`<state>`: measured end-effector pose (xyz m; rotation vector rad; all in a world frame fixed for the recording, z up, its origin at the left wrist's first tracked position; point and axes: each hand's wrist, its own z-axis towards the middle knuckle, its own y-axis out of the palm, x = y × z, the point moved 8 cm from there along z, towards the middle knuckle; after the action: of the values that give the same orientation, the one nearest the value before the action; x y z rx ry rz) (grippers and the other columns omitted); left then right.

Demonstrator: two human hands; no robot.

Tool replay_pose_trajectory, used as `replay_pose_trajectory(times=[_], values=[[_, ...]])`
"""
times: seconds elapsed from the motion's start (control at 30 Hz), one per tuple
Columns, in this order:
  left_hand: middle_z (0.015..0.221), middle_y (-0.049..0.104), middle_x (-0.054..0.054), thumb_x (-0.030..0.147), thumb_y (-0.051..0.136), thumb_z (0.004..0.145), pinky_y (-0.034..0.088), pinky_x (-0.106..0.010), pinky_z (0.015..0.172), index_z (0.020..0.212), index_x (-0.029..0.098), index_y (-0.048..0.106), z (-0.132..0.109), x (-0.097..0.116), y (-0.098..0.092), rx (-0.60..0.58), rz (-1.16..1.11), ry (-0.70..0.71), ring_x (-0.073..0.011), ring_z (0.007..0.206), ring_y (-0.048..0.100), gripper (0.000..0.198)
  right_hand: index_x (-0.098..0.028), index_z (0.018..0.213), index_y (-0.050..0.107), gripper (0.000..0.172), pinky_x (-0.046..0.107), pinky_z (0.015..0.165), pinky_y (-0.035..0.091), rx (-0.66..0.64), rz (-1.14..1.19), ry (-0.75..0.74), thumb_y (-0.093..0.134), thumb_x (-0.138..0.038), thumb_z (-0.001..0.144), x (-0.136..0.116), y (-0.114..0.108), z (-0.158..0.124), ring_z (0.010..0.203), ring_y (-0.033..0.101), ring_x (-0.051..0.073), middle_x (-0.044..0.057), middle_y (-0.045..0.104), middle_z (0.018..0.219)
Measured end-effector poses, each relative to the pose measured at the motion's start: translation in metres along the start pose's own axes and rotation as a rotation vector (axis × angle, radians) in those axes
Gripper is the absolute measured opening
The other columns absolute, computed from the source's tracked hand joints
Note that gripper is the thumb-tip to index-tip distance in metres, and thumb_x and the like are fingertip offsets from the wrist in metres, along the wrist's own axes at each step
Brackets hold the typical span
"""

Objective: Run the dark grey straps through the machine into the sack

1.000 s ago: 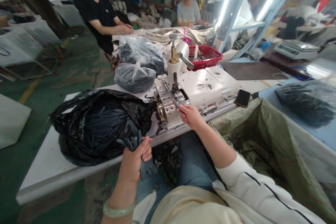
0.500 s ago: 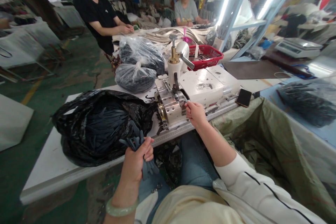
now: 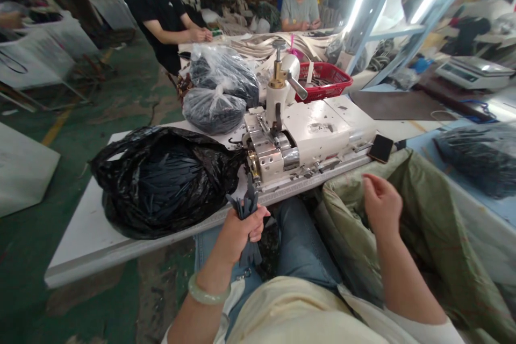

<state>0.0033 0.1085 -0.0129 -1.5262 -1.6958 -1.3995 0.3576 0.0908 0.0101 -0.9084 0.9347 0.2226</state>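
Note:
My left hand (image 3: 245,230) is closed around a bunch of dark grey strips (image 3: 250,252) in front of the table edge. The strips' ends stick out above and below the fist. My right hand (image 3: 382,204) is above the open green sack (image 3: 435,193), fingers curled together; whatever they pinch, if anything, is hidden. Between and beyond the hands stands a white bench machine (image 3: 318,123) with a metal roller head (image 3: 274,160) and a crank handle on top. A black plastic bag (image 3: 116,209) full of similar dark strips lies open left of it.
Tied clear bags (image 3: 215,110) of dark pieces stand behind the machine. A red basket (image 3: 328,83) and a phone (image 3: 381,149) are to the right. Two people (image 3: 159,16) work across the table. A blue post frame (image 3: 371,21) rises at right.
My right hand has left the machine's roller head and moved right, over the green sack. My left hand, still gripping the strips, has shifted a little right in view.

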Motion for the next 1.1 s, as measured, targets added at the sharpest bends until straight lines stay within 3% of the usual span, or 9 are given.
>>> replay_pose_trajectory(times=[0.13, 0.2, 0.23, 0.3, 0.43, 0.73, 0.83, 0.97, 1.1], values=[[0.042, 0.037, 0.008, 0.042, 0.077, 0.069, 0.024, -0.017, 0.038, 0.074, 0.013, 0.062, -0.004, -0.015, 0.015, -0.085, 0.096, -0.107, -0.0047, 0.037, 0.032, 0.033, -0.018, 0.110, 0.069, 0.047, 0.040, 0.090, 0.050, -0.953, 0.785, 0.182, 0.061, -0.054, 0.082, -0.113, 0.127, -0.073, 0.101, 0.066, 0.025, 0.011, 0.072, 0.106], [0.043, 0.038, 0.008, 0.041, 0.077, 0.069, 0.023, -0.018, 0.038, 0.076, 0.013, 0.062, -0.009, -0.019, 0.016, -0.101, 0.102, -0.150, -0.0046, 0.037, 0.032, 0.033, -0.016, 0.099, 0.073, 0.042, 0.034, 0.082, 0.053, -1.194, 0.882, 0.227, 0.067, -0.052, 0.079, -0.150, 0.160, -0.106, 0.088, 0.069, 0.022, 0.010, 0.074, 0.093], [0.044, 0.039, 0.007, 0.040, 0.078, 0.069, 0.023, -0.018, 0.038, 0.078, 0.012, 0.063, -0.013, -0.019, 0.015, -0.109, 0.089, -0.165, -0.0047, 0.038, 0.032, 0.032, -0.014, 0.092, 0.074, 0.040, 0.032, 0.078, 0.054, -1.233, 0.899, 0.264, 0.068, -0.052, 0.077, -0.159, 0.171, -0.115, 0.081, 0.070, 0.020, 0.009, 0.074, 0.086], [0.046, 0.042, 0.006, 0.038, 0.078, 0.069, 0.022, -0.018, 0.038, 0.080, 0.012, 0.064, -0.020, -0.018, 0.010, -0.123, 0.046, -0.192, -0.0046, 0.038, 0.032, 0.032, -0.014, 0.082, 0.074, 0.038, 0.030, 0.072, 0.055, -1.177, 0.962, 0.369, 0.069, -0.050, 0.077, -0.161, 0.183, -0.114, 0.075, 0.070, 0.019, 0.008, 0.074, 0.078], [0.048, 0.036, 0.008, 0.035, 0.078, 0.069, 0.018, -0.015, 0.039, 0.081, 0.011, 0.065, -0.027, -0.008, -0.007, -0.064, -0.103, -0.174, -0.0020, 0.039, 0.026, 0.029, -0.014, 0.085, 0.072, 0.029, 0.030, 0.077, 0.056, -1.004, 1.141, 0.527, 0.070, -0.042, 0.078, -0.150, 0.184, -0.092, 0.085, 0.072, 0.020, 0.010, 0.075, 0.087], [0.045, 0.035, 0.010, 0.037, 0.079, 0.067, 0.022, -0.014, 0.039, 0.076, 0.013, 0.059, -0.011, -0.001, -0.005, 0.049, -0.098, -0.076, -0.0027, 0.039, 0.030, 0.033, -0.013, 0.085, 0.072, 0.028, 0.027, 0.074, 0.056, -1.000, 1.147, 0.543, 0.070, -0.041, 0.080, -0.146, 0.181, -0.098, 0.079, 0.071, 0.017, 0.009, 0.075, 0.084], [0.045, 0.033, 0.010, 0.035, 0.078, 0.067, 0.023, -0.014, 0.039, 0.075, 0.013, 0.058, -0.010, -0.002, -0.004, 0.052, -0.118, -0.071, -0.0023, 0.039, 0.028, 0.031, -0.016, 0.095, 0.070, 0.030, 0.024, 0.071, 0.054, -1.104, 1.227, 0.539, 0.071, -0.041, 0.079, -0.148, 0.183, -0.109, 0.078, 0.068, 0.014, 0.007, 0.073, 0.089], [0.048, 0.029, 0.011, 0.032, 0.077, 0.069, 0.020, -0.011, 0.038, 0.072, 0.013, 0.057, -0.008, -0.010, -0.001, -0.038, -0.231, -0.141, -0.0007, 0.040, 0.023, 0.027, -0.019, 0.092, 0.068, 0.027, 0.021, 0.067, 0.052, -1.202, 1.385, 0.537, 0.076, -0.039, 0.076, -0.153, 0.187, -0.124, 0.069, 0.061, 0.010, 0.000, 0.067, 0.079], [0.050, 0.026, 0.011, 0.032, 0.079, 0.068, 0.018, -0.010, 0.037, 0.075, 0.012, 0.060, -0.007, -0.024, 0.007, -0.142, -0.311, -0.275, -0.0002, 0.041, 0.018, 0.029, -0.018, 0.078, 0.062, 0.028, 0.021, 0.057, 0.049, -1.131, 1.349, 0.432, 0.073, -0.043, 0.077, -0.158, 0.187, -0.119, 0.057, 0.055, 0.009, -0.002, 0.061, 0.066]])
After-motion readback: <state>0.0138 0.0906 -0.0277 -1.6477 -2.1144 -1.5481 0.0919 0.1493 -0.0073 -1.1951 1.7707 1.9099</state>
